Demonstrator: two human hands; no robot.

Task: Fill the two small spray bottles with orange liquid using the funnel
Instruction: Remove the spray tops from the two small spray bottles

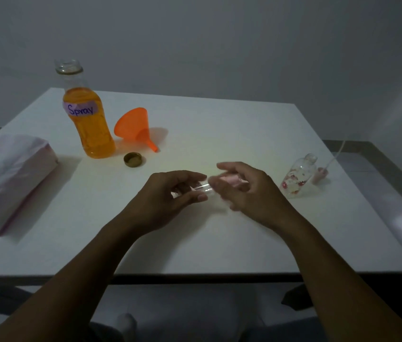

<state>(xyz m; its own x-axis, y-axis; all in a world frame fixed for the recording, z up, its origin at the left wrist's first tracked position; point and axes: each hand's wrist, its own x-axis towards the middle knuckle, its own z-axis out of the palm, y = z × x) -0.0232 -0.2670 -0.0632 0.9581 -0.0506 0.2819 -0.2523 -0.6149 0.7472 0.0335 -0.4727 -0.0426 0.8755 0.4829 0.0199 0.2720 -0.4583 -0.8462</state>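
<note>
A small clear spray bottle [203, 188] lies sideways between my hands above the middle of the white table [219, 243]. My left hand [167, 196] grips its body. My right hand [246, 188] is closed around its pink spray top [229, 180]. A second small bottle [298, 175], clear with flower prints and uncapped, stands at the right with its pink spray head and tube [323, 172] lying beside it. The big bottle of orange liquid [88, 119], labelled "Spray", stands open at the back left. Next to it lies the orange funnel [134, 127] on its side.
A gold bottle cap [132, 159] lies upside down in front of the big bottle. A pink-white tissue pack [4, 178] rests at the table's left edge. A grey wall rises behind the table, and the table's near edge runs just above my lap.
</note>
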